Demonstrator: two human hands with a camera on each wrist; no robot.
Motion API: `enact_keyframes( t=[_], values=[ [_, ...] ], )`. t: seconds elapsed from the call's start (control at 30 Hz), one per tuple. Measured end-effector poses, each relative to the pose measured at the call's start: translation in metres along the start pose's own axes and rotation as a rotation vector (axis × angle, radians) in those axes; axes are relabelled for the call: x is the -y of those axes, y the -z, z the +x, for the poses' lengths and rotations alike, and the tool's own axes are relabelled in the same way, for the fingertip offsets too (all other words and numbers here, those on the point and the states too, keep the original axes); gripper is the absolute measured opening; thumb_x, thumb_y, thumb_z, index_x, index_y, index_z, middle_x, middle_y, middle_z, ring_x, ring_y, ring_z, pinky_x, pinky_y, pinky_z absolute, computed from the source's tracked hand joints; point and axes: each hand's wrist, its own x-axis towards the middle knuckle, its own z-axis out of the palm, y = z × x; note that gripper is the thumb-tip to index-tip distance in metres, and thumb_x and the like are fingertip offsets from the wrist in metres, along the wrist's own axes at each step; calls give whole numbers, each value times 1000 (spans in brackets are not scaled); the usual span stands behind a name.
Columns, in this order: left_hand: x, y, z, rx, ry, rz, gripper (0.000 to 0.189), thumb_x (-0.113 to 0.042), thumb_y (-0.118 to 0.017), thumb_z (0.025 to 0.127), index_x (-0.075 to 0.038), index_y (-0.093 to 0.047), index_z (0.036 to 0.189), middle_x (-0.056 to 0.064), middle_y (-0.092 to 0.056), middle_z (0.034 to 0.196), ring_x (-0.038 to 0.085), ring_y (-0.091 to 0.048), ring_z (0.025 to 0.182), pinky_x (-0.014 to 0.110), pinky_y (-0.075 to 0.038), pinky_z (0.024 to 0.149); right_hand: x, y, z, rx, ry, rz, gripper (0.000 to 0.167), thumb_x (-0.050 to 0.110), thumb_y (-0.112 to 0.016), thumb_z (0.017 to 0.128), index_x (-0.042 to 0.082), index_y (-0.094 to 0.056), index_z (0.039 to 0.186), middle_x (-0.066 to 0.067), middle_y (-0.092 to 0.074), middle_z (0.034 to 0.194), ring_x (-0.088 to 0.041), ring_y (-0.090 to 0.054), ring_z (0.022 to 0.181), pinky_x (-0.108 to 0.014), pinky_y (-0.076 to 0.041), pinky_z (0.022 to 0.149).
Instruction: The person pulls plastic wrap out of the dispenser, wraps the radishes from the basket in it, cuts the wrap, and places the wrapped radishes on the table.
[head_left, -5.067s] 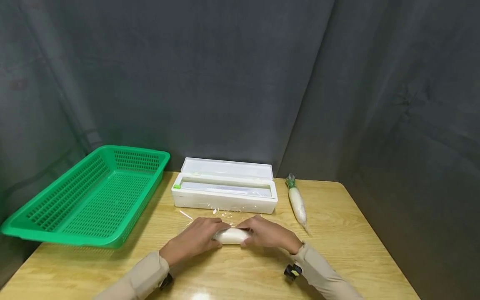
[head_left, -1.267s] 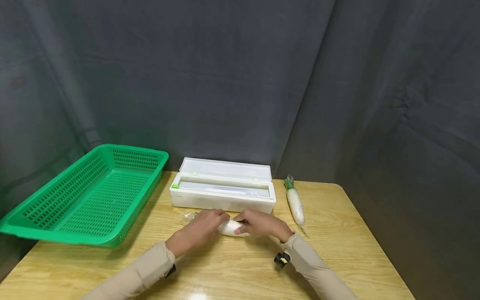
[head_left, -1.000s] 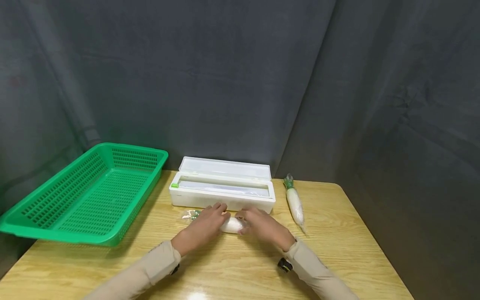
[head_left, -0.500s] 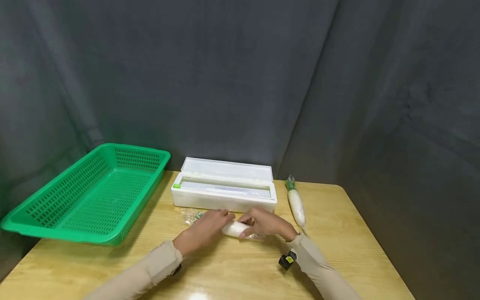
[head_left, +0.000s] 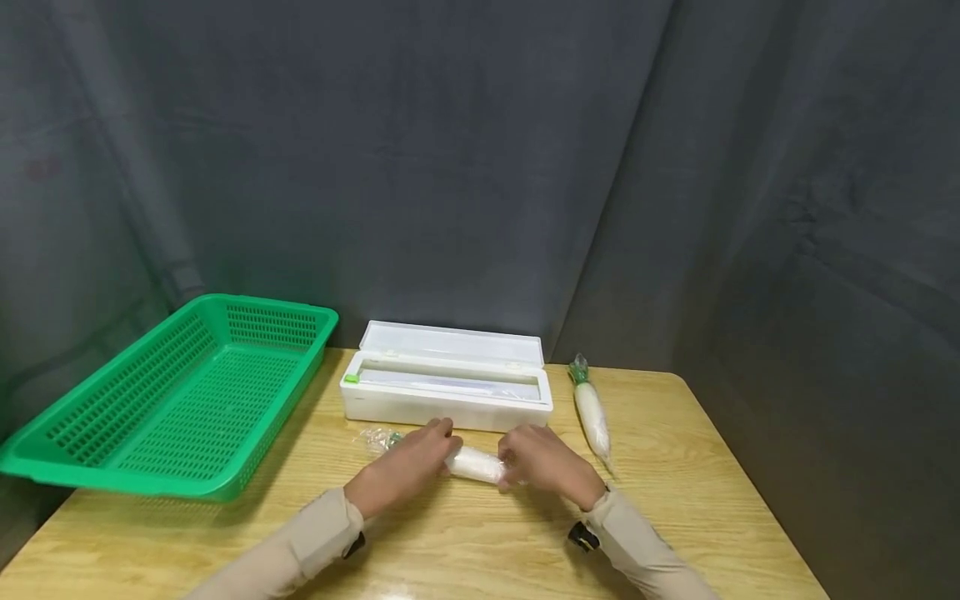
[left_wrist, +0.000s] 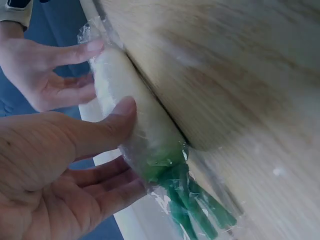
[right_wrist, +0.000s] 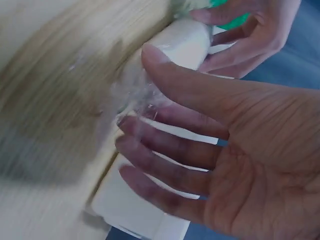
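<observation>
A white radish (head_left: pixel 476 465) with green stalks, wrapped in clear film, lies crosswise in front of the open white box. My left hand (head_left: pixel 408 467) grips it near the stalk end, thumb on one side and fingers on the other. In the left wrist view the green stalks (left_wrist: pixel 192 205) show through the crinkled film. My right hand (head_left: pixel 543 462) is at the opposite, tapered end. Its thumb presses on the radish and its fingers curl round behind, with loose clear film (right_wrist: pixel 132 95) bunched between them in the right wrist view.
The white film box (head_left: pixel 446 408), its lid raised and a film roll inside, stands just behind the hands. At the right lies another wrapped radish (head_left: pixel 592 417). A green perforated basket (head_left: pixel 326 333) stands on the left. Dark curtains (head_left: pixel 465 167) hang behind the wooden table (head_left: pixel 660 500).
Since five seconds ago, film that spread toward the box has been wrapped round the radish. Over the last half second my right hand has shifted slightly right, toward the tapered end.
</observation>
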Motion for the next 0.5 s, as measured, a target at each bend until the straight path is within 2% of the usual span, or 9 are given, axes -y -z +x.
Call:
enact_keyframes(
  t=[0.13, 0.27, 0.37, 0.5],
  values=[
    [0, 3, 1, 41, 18, 13, 21, -11, -85, 85, -4, -72, 100, 8, -60, 93, 18, -59, 81, 24, -55, 68, -2, -2, -3, 58, -3, 66, 32, 6, -91, 77, 8, -60, 69, 9, -36, 63, -4, -31, 57, -20, -27, 53],
    [0, 6, 4, 85, 39, 11, 24, -15, -86, 84, -5, -73, 101, 8, -60, 93, 17, -58, 80, 25, -53, 68, -5, -7, -5, 63, 23, 76, 28, -1, -86, 81, 7, -61, 73, 9, -41, 64, -3, -35, 58, -19, -30, 53],
    [0, 7, 5, 91, 40, 18, 24, -16, -87, 84, -5, -74, 101, 8, -61, 92, 17, -58, 79, 25, -53, 67, -9, -9, -5, 52, 54, 87, 25, -5, -81, 85, 6, -62, 73, 8, -46, 64, -1, -36, 58, -18, -32, 54],
    [-1, 6, 6, 90, 36, 36, 23, -15, -86, 85, -5, -74, 102, 8, -61, 92, 17, -59, 79, 25, -53, 66, -15, -8, -3, 72, 94, 103, 24, -3, -81, 85, 4, -62, 73, 9, -41, 65, 0, -33, 59, -17, -30, 55]
  ],
)
